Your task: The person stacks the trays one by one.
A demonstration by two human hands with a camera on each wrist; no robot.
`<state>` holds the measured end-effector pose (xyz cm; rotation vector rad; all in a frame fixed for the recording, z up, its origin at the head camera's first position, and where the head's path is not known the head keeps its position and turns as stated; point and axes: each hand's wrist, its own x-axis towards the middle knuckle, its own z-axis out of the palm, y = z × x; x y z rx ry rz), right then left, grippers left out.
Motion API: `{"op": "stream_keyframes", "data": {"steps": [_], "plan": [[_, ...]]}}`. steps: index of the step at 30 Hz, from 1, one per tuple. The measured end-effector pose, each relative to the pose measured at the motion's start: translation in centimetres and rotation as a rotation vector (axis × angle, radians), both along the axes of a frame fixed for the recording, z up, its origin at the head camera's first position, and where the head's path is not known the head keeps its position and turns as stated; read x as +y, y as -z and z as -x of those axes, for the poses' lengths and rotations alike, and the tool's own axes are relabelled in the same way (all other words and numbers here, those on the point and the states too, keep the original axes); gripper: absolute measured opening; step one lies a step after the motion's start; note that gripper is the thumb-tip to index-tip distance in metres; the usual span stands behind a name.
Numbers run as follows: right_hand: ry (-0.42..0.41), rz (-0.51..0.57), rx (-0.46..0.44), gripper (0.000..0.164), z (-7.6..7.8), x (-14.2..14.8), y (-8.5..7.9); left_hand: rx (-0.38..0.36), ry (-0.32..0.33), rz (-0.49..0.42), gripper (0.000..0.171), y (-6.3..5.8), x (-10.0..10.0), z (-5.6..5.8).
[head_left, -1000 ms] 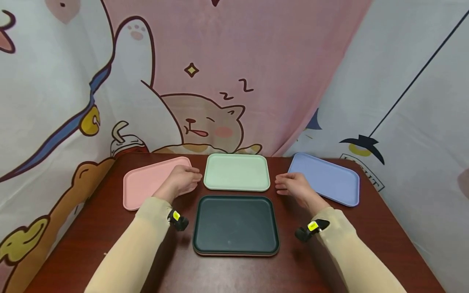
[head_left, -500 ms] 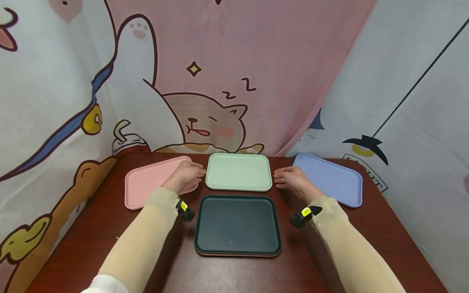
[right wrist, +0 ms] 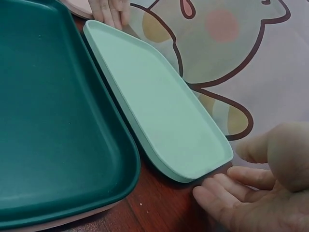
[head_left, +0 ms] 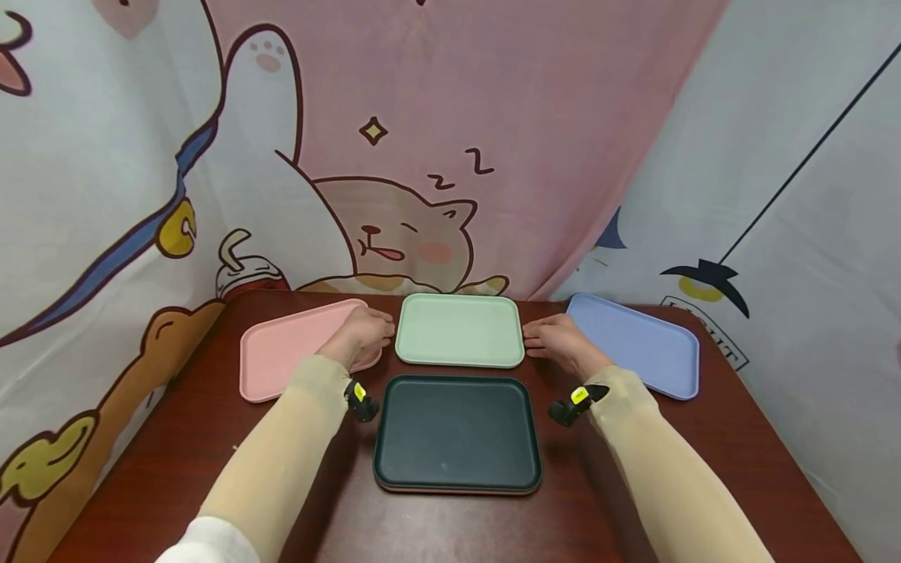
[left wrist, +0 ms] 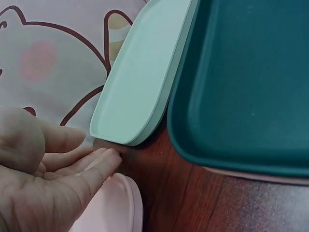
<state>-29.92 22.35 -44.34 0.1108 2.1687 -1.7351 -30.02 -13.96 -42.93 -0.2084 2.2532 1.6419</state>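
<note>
Soft light is falling evenly, leaving glare on the table; sleeves are casting shadows; wrist views are looking dimmer, perhaps slightly blurred.

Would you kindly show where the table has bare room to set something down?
The table is bare in front of the dark tray, between the left sleeve and right sleeve, and right of the right sleeve, in front of the blue tray. The back is crowded: the left hand and right hand take up the spaces beside the green tray.

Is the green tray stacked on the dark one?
No, the green tray lies beyond the dark tray, with the brown table showing between them.
</note>
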Motion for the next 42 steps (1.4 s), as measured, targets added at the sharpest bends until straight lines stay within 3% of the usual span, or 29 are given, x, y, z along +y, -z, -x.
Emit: {"op": "stream_keyframes", "data": {"steps": [7,22,31,42], "plan": [[-0.008,0.022,-0.019,0.042,0.5,0.0,0.4,0.001,-0.013,-0.053,0.045,0.3,0.3,0.4],[0.033,0.074,-0.041,0.044,0.6,-0.4,1.0,-0.009,-0.017,-0.072,0.044,0.6,0.1,1.0],[0.122,-0.001,0.02,0.042,0.7,-0.6,1.1,-0.04,-0.029,-0.101,0.043,0.6,0.2,1.2],[0.189,0.002,0.016,0.042,0.8,-1.0,0.8,0.003,-0.09,-0.06,0.037,0.3,0.4,0.9]]}}
